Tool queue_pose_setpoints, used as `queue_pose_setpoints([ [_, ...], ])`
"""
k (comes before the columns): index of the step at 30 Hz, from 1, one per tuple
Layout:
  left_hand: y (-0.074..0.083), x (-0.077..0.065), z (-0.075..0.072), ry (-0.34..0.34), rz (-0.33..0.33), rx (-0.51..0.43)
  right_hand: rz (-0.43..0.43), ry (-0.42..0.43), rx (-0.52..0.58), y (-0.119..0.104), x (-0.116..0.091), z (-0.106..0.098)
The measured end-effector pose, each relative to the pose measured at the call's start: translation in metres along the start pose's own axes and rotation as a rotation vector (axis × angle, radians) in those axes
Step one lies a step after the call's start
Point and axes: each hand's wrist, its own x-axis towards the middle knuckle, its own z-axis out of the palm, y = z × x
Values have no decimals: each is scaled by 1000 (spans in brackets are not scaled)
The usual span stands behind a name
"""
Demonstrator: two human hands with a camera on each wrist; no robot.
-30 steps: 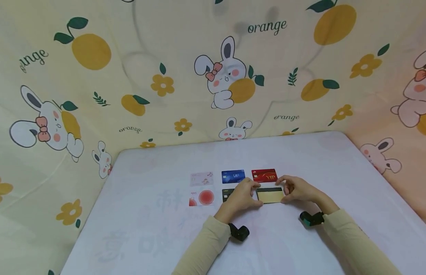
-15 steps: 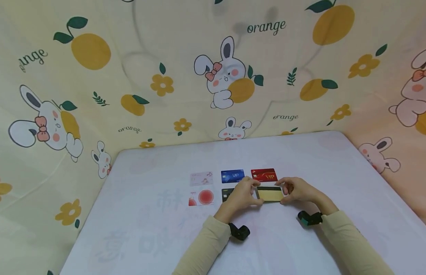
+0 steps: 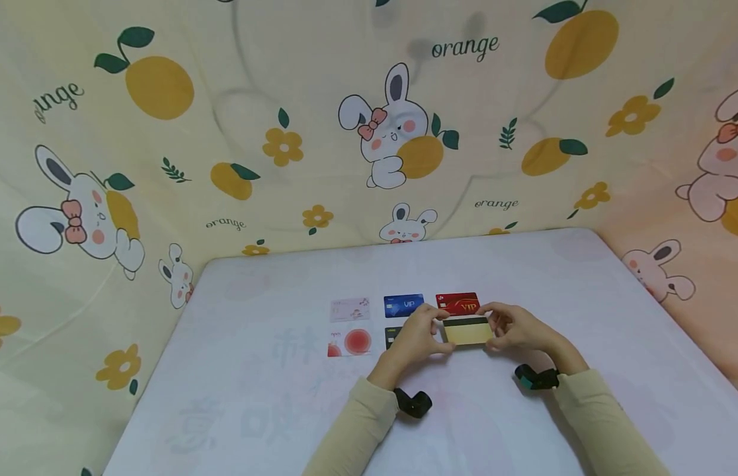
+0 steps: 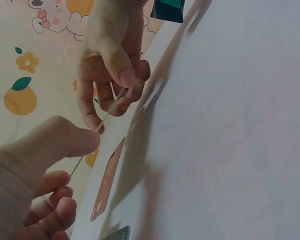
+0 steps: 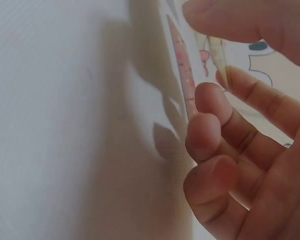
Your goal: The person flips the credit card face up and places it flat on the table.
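Observation:
A gold bank card [image 3: 467,333] with a black stripe along its top is held between both hands, just above the white table. My left hand [image 3: 414,337] pinches its left end, thumb at the near edge and finger at the far edge. At the other end, my right hand [image 3: 519,328] grips the card in the same manner. Seen edge-on in the left wrist view, the card is a thin line clear of the table. A red VIP card [image 3: 457,303] lies just behind it. The left hand partly covers a dark green card [image 3: 393,336].
A blue VIP card [image 3: 403,305], a pale pink card [image 3: 349,309] and a white card with red circles [image 3: 348,342] lie left of the hands. Printed cloth [image 3: 321,99] rises behind the white table [image 3: 238,396].
The gold card has risen slightly off the table between both hands and shifted a little toward the red card. The other cards have stayed in place.

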Motion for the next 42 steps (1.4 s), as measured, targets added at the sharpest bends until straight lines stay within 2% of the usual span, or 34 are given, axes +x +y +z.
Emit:
queue_pose_setpoints([
  [7, -5, -3, 3, 13, -23, -15, -48, 27, 45, 3, 1, 2],
  [13, -7, -5, 5, 31, -1, -22, -45, 56, 77, 4, 1, 4],
  [19, -7, -6, 2, 32, -15, -37, -47, 60, 186, 4, 4, 5],
  [24, -6, -6, 0, 39, -17, -25, -98, 15, 338, 6, 6, 6],
  [32, -8, -6, 0, 48, -8, -51, -233, -5, 506, 8, 7, 8],
  [42, -9, -5, 0, 55, 56, -43, -323, 25, 581, 3, 8, 9],
])
